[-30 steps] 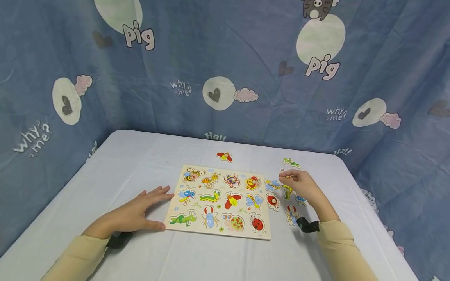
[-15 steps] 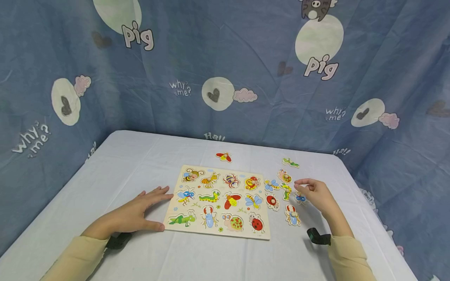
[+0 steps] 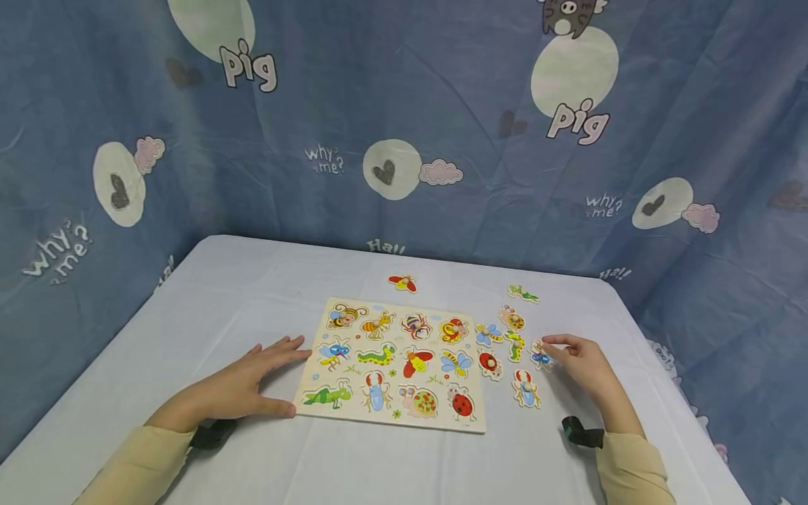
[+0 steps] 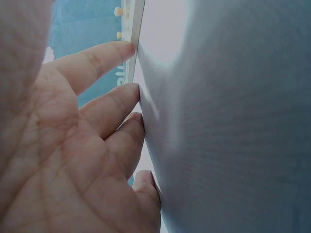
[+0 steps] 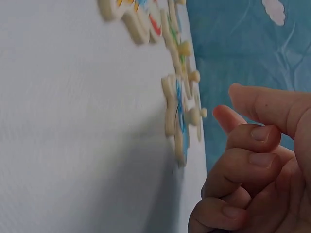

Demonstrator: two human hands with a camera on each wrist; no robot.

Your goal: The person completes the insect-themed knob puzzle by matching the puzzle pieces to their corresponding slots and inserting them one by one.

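Note:
My left hand [image 3: 243, 382] rests beside the wooden insect puzzle board [image 3: 442, 419], fingers spread. Its fingertips touch the board's left edge [image 4: 138, 24] in the left wrist view. The top row of the board carries knobbed insect pieces; the lower rows show printed pictures. To the right, my right hand [image 3: 583, 365] reaches over a blue winged insect piece [image 3: 541, 356]. In the right wrist view, thumb and index finger extend toward that piece's knob [image 5: 193, 116] with a gap between, the other fingers curled. Nothing is held there.
Loose pieces lie right of the board: a ladybug [image 3: 489, 364], a stag beetle [image 3: 526, 390], a caterpillar [image 3: 515, 346], a dragonfly [image 3: 489, 334], a snail [image 3: 512, 318] and a grasshopper [image 3: 523, 293]. A red-winged insect piece [image 3: 402, 283] lies behind the board.
My right hand has moved right and toward me, from above the snail piece to the blue winged insect piece, uncovering the snail. My left hand has stayed in place.

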